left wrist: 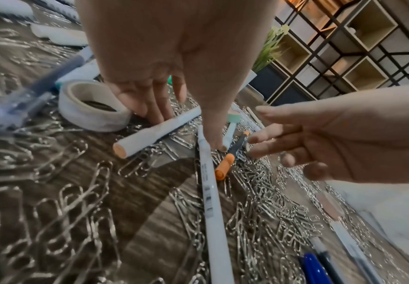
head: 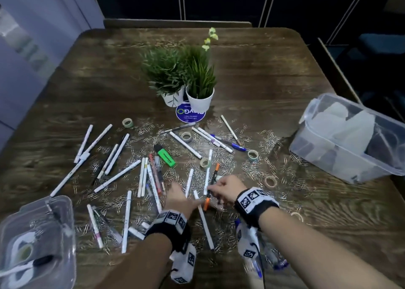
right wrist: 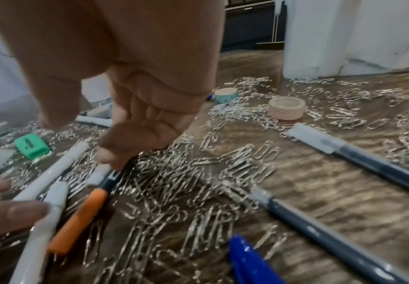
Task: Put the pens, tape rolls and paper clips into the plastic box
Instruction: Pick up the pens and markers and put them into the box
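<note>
Fingers of the right hand (head: 228, 190) are curling down and touching the orange pen (head: 211, 187) on the table (head: 274, 69), not plainly pinching it. Left hand (head: 177, 197) fingers are pointing down, loosely spread, pressing among white pens (left wrist: 159, 132) and paper clips (right wrist: 174, 182) beside a tape roll (left wrist: 91, 107). Plastic box (head: 350, 139) is sitting well apart, far right.

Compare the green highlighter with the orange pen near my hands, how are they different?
The green highlighter is short, chunky and flat-sided; the orange pen is long and slim, with a dark middle and orange ends. The highlighter lies untouched farther up the table; the pen lies under the right hand's fingertips. Both rest among paper clips.
</note>
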{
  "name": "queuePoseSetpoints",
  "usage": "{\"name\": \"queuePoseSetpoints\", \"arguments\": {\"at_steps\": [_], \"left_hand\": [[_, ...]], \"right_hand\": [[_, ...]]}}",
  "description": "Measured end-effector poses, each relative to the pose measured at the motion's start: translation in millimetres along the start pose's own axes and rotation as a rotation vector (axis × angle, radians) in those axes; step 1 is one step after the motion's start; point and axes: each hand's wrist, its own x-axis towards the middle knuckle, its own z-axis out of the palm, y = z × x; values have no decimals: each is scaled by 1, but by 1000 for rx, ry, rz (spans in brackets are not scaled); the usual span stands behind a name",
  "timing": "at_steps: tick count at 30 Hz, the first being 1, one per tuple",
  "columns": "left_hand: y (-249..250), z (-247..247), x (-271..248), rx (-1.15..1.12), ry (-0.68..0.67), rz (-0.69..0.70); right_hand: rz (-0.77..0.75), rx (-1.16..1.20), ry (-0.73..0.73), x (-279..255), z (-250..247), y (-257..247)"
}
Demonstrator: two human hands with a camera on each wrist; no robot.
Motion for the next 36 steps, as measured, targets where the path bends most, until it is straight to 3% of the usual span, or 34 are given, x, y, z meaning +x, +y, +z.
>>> {"name": "queuePoseSetpoints", "arguments": {"at_steps": [6,17,27,32,36], "left_hand": [[-10,4,20,171,-78,80],[5,-4,29,204,-145,143],[15,1,27,216,-106,101],[28,-1,23,168,-158,-26],[34,1,17,133,-152,-21]], "right_hand": [[98,-266,89,31,21,-20],[182,-327,91,42,16,-26],[200,-150,39,12,-12,-1],[155,-55,96,-18,-44,18],[104,68,134,-39,-70,35]]}}
